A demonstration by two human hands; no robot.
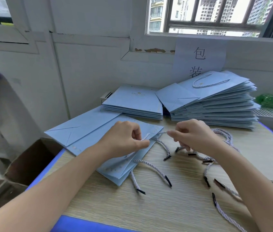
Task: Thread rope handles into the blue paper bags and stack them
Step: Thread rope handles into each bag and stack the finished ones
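Item: flat blue paper bag (89,129), lying on the wooden table (149,206) near its left edge. Left hand (124,139) rested on the bag, thumb and forefinger pinching a pale rope handle (161,142) at its mouth. Right hand (192,136) pinched the same rope further along. Loose ropes (154,168) lay beside; finished stack (216,104) stood behind, at the right.

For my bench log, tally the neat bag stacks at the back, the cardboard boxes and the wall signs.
Blue bag stacks: 2 (tall stack, short stack)
Cardboard box: 1
Paper sign: 1
Total: 4
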